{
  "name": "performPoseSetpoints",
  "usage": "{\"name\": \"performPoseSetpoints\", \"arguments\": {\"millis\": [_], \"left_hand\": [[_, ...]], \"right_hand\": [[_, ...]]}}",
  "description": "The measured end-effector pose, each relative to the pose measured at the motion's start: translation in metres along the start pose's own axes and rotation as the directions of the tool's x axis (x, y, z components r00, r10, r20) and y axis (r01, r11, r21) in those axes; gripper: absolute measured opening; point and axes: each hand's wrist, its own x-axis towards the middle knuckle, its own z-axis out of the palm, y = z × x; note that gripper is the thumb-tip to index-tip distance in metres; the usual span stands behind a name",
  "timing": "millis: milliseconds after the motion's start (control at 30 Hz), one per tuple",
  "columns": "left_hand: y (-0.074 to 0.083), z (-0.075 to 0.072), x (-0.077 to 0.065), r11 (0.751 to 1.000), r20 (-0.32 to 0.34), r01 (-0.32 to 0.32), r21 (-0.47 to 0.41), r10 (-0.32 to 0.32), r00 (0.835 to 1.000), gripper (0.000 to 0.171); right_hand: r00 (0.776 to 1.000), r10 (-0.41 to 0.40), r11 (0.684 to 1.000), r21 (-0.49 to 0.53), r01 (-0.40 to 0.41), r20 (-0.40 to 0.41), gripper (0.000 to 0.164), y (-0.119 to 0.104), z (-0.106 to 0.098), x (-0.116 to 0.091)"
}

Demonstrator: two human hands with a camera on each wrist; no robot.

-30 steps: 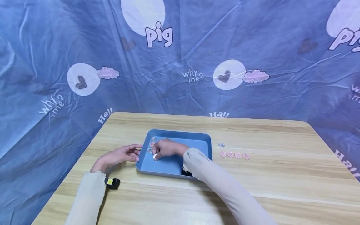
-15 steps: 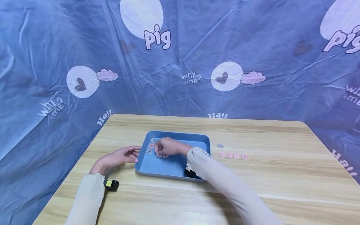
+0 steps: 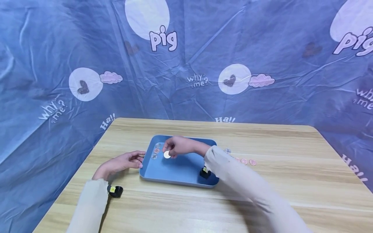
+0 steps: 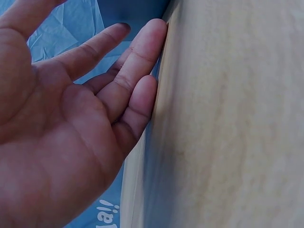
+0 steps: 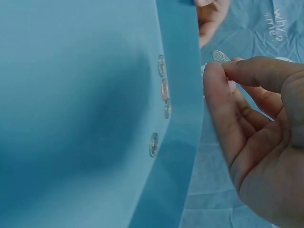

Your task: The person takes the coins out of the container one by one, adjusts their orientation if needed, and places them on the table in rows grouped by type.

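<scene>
Fingers loose, my left hand (image 3: 126, 160) rests at nine o'clock of a blue tray (image 3: 172, 173); three coins (image 3: 157, 150) lie inside at ten; over it, my right hand (image 3: 181, 145) pinches a pale coin (image 3: 167, 155); copper coins (image 3: 244, 161) lie beyond three.

Pale wooden surface (image 3: 163, 207), streaked with grain, its far corners rounded. Left of centre lies a shallow, rectangular blue tray (image 3: 177, 171). Near its right side lie a silver coin (image 3: 227, 151) and, closer to the viewer, a row of copper-coloured coins (image 3: 244, 161), partly hidden.
</scene>
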Motion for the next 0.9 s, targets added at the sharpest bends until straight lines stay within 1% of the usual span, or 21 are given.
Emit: {"name": "performPoseSetpoints", "arguments": {"millis": [167,267,533,700,900], "left_hand": [[-0.001,0.0,0.0,1.0,0.007,0.0,-0.008,0.0,1.0,0.072],[-0.001,0.0,0.0,1.0,0.011,-0.002,-0.011,0.002,1.0,0.072],[-0.002,-0.002,-0.002,1.0,0.016,-0.007,-0.001,0.007,1.0,0.072],[0.0,-0.001,-0.001,1.0,0.013,-0.003,-0.008,0.003,1.0,0.073],[0.0,0.0,-0.001,1.0,0.017,-0.01,-0.01,0.011,1.0,0.072]], "right_hand": [[0.999,-0.042,0.999,-0.022,0.041,-0.031,0.018,0.003,-0.013,-0.018],[0.998,-0.05,0.999,-0.002,0.05,-0.043,0.018,0.007,-0.021,-0.028],[0.997,-0.033,0.999,-0.01,0.033,-0.076,0.018,0.02,-0.039,-0.055],[0.993,-0.018,1.0,-0.003,0.018,-0.116,0.017,0.03,-0.05,-0.069],[0.984,-0.001,1.0,0.009,0.002,-0.179,0.019,0.048,-0.057,-0.088]]}}
